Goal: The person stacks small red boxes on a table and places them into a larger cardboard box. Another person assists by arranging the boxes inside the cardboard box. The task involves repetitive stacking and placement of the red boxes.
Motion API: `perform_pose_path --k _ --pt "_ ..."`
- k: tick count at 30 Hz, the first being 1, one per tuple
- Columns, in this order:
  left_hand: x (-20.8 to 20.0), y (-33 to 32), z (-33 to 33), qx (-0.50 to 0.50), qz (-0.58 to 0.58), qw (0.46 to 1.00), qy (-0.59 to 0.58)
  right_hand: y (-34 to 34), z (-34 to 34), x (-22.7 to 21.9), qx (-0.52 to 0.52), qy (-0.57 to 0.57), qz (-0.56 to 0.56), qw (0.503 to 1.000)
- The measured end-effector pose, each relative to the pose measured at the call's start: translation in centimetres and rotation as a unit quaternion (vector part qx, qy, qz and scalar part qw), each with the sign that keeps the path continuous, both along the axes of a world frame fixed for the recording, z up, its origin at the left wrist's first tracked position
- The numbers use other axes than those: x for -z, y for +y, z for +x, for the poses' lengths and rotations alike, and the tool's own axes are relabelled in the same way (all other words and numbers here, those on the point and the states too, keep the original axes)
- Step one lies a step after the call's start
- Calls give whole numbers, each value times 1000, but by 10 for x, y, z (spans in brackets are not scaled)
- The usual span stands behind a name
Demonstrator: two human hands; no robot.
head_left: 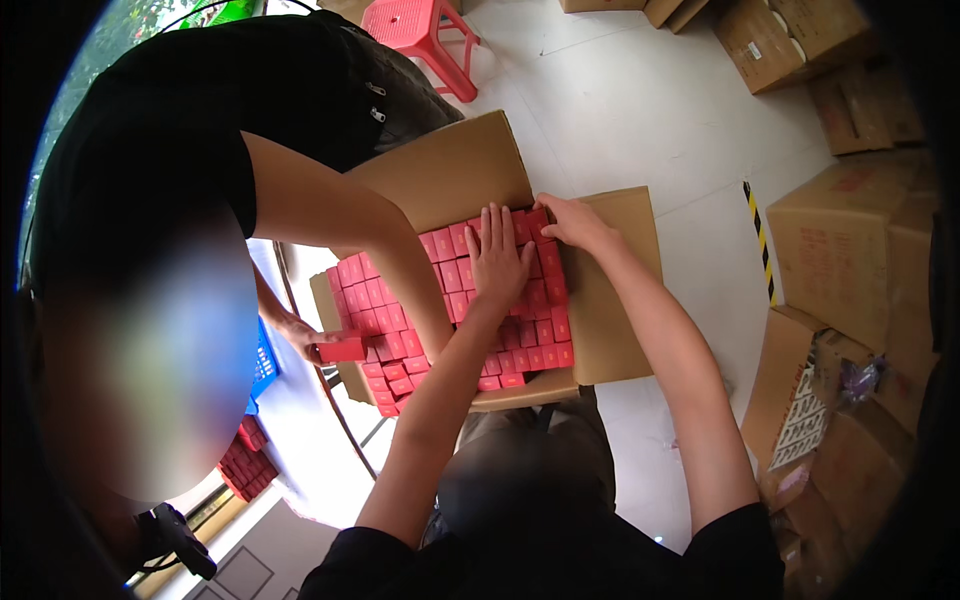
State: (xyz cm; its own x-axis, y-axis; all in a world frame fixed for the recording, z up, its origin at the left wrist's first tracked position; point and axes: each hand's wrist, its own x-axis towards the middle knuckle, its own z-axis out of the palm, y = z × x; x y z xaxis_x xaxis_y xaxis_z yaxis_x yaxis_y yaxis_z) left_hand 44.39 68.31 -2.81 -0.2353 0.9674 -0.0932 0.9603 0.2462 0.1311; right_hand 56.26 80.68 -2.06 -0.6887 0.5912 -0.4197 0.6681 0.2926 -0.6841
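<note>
A cardboard carton (615, 300) stands before me, flaps open, packed with rows of small red boxes (455, 275). My left hand (500, 258) lies flat on the boxes toward the far right, fingers stretched out. At the far right corner, my right hand (572, 221) bends its thumb and fingers around a small red box, partly hidden by the hand. From the left, a co-worker's arm (385, 225) reaches over the carton; its hand is hidden behind my left forearm. That person's other hand (300, 337) holds a red box (343, 349) beside the carton's left edge.
Left of the carton is a white table (310, 440) with a blue plastic basket (263, 365) and a stack of red boxes (245, 465). A red stool (415, 25) stands beyond the co-worker. Brown cartons (835, 245) crowd the right side, near black-and-yellow floor tape (760, 240).
</note>
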Motion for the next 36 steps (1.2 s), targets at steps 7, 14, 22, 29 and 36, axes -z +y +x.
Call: perform_pose_path --k 7,14,22,29,36 --pt "1 4 0 12 5 1000 -15 21 7 40 32 59 -170 983" --pt "-5 16 6 53 70 996 -27 -22 19 51 256 92 -45 961" --pt "5 49 -11 -49 16 990 -132 -52 5 6 307 -29 48 950" --pt "2 57 -16 -10 -79 988 -134 -44 -4 15 269 -67 55 959" --pt "-1 10 19 69 68 995 -26 -122 52 4 409 221 70 882"
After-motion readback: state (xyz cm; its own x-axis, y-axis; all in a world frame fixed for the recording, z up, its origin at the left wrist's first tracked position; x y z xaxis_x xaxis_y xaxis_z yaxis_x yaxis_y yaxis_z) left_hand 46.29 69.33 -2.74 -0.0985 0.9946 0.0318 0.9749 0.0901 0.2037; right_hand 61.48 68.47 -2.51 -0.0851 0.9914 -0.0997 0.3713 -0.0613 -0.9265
